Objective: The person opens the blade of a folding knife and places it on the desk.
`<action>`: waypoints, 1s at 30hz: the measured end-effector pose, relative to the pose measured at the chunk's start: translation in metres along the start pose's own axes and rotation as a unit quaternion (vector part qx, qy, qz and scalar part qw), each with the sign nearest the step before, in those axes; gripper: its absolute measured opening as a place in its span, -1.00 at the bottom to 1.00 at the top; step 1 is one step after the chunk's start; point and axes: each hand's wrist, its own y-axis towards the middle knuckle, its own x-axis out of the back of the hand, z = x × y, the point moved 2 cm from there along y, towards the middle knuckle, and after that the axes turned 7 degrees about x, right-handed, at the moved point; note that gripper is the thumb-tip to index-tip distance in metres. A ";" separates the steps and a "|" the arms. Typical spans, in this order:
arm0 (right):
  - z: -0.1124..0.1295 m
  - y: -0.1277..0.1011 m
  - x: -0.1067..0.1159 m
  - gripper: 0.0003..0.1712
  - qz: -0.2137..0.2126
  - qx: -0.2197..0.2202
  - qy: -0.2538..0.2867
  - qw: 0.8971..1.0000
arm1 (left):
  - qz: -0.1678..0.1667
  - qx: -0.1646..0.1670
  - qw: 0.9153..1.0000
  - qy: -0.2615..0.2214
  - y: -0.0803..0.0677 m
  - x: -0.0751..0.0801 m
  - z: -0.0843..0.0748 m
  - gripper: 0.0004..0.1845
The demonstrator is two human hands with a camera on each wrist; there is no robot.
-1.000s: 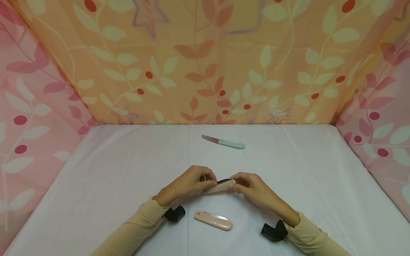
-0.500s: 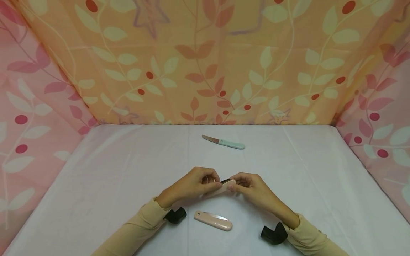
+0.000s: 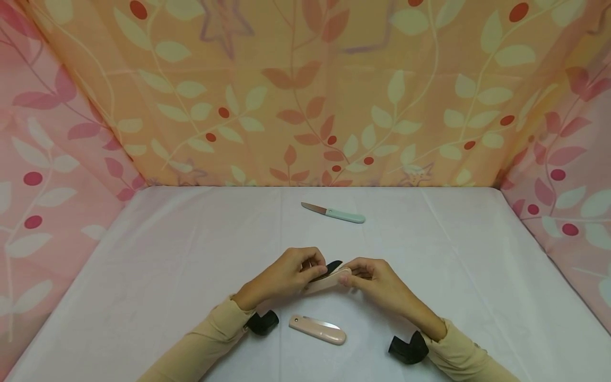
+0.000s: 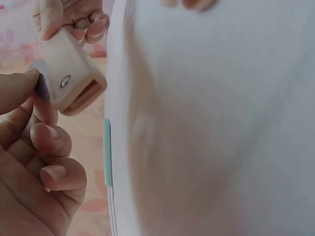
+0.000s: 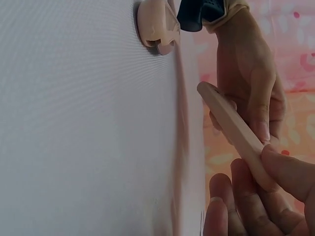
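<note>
Both hands work on a pale pink folding knife [image 3: 324, 283] above the white table. My right hand [image 3: 379, 281] pinches one end of its handle [image 5: 234, 125] between thumb and fingers. Between thumb and forefinger, my left hand [image 3: 286, 271] grips the blade [image 4: 43, 84], which looks dark in the head view and stands partly out of the handle. The handle's pivot end, with a metal rivet and an end slot, faces the left wrist camera. Nearer the person lies a second pink folding knife [image 3: 319, 330], its blade folded with a bright strip showing.
A knife with a mint-green handle [image 3: 345, 215] lies farther back, blade out and pointing left. Black wrist-worn devices [image 3: 261, 322] hang below both cuffs. Patterned cloth walls [image 3: 305, 132] enclose the white table [image 3: 191, 297] at the back and sides.
The blade has swung up out of the handle, raised by my left hand, which first slid slightly right along the knife. My right hand stays nearly still. Both knives on the table are unmoved.
</note>
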 end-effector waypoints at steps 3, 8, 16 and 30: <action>-0.001 0.001 0.001 -0.68 -0.001 0.000 0.001 1.000 | -0.003 0.005 1.000 -0.002 0.001 0.001 0.001 -0.92; -0.002 0.002 0.002 -0.69 0.003 0.004 0.004 1.000 | 0.003 0.002 1.000 -0.010 0.001 0.002 0.000 -0.90; -0.002 0.002 0.003 -0.68 0.002 0.004 -0.003 1.000 | -0.006 0.014 1.000 -0.013 0.002 0.003 0.004 -0.92; 0.001 0.001 0.004 -0.69 -0.003 0.007 -0.003 1.000 | -0.014 0.012 0.999 -0.032 0.003 0.010 0.003 -0.88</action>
